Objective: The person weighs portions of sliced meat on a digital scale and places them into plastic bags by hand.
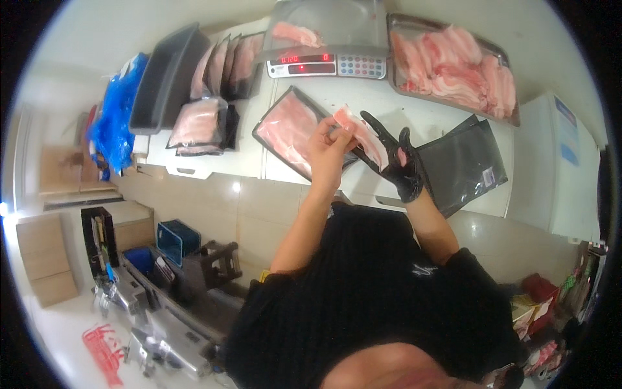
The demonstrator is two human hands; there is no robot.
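My bare left hand [327,150] and my black-gloved right hand [396,165] hold a slice of raw pink meat [364,137] between them above the white table [414,117]. The left fingers pinch the slice's upper end. The rest lies across the gloved palm, whose fingers are spread. Right beside my left hand lies a black-backed pouch [290,129] filled with meat slices, its right edge under the hand.
A scale [327,65] at the table's back carries a few slices on its pan. To its right is a metal tray [395,84] of meat slices. Empty black pouches [465,165] lie right of my hands, and filled pouches [197,123] and a grey bin [163,81] lie left.
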